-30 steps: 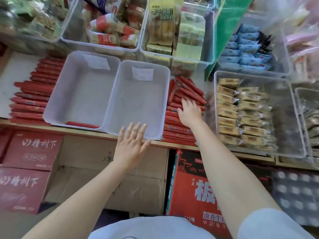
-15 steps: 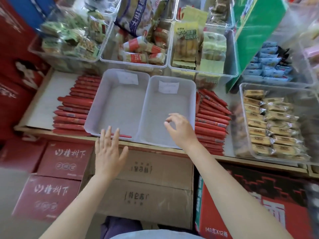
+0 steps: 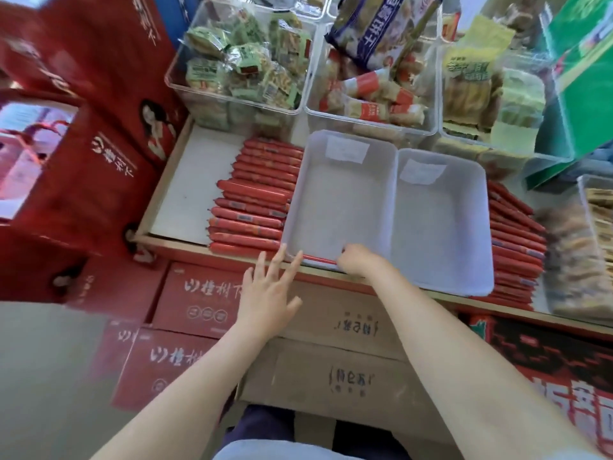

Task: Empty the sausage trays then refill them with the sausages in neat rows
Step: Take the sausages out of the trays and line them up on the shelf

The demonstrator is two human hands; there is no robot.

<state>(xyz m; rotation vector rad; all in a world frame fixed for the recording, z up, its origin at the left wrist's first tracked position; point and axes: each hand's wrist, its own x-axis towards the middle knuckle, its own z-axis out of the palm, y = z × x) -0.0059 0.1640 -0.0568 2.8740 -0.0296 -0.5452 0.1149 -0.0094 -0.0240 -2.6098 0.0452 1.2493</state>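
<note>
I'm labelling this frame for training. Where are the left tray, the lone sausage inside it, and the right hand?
left tray (image 3: 335,200): head view, bare floor of the tray.
lone sausage (image 3: 318,259): head view, middle of its visible length.
right hand (image 3: 356,260): head view, back of the hand.

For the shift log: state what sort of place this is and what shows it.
Most likely a small grocery or snack shop. Clear bins of wrapped snacks stand on a wooden display shelf, loose red sausages lie beside two white trays, and printed stock cartons are stacked below.
</note>
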